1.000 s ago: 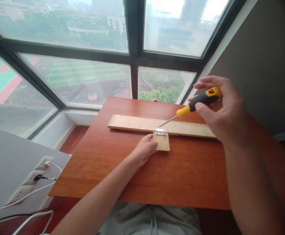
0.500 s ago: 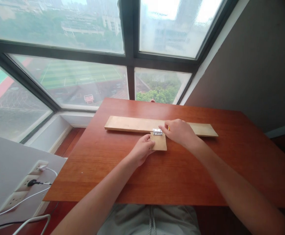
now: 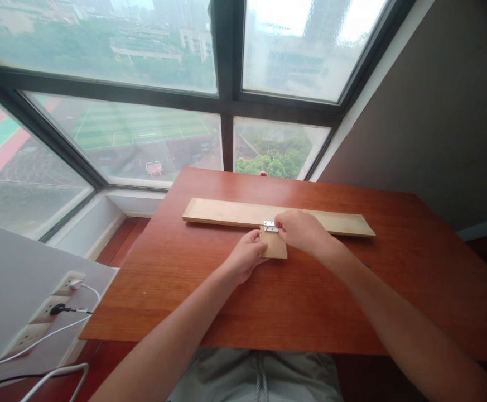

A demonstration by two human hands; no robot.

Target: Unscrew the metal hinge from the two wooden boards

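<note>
My left hand (image 3: 247, 254) grips the left edge of a small, thin wooden board (image 3: 274, 245), thumb on top and fingers beneath. A silver metal hinge (image 3: 270, 226) with holes lies across the far edge of that board. My right hand (image 3: 299, 229) is closed at the hinge's right end, its fingertips touching or very near it. Whatever those fingers pinch is hidden. Behind both hands a long pale wooden plank (image 3: 226, 212) lies crosswise, its middle partly covered by my right hand.
The reddish-brown wooden table (image 3: 176, 301) carries everything. A small dark item (image 3: 366, 265) shows beside my right forearm. Windows (image 3: 143, 134) rise beyond the far edge. Wall sockets (image 3: 46, 312) with plugged-in cables are at the lower left.
My right hand has turned and closed further over the hinge's right end. A bit of yellow seen at its fingers earlier is hidden now. My left hand keeps its grip; the view has shifted slightly.
</note>
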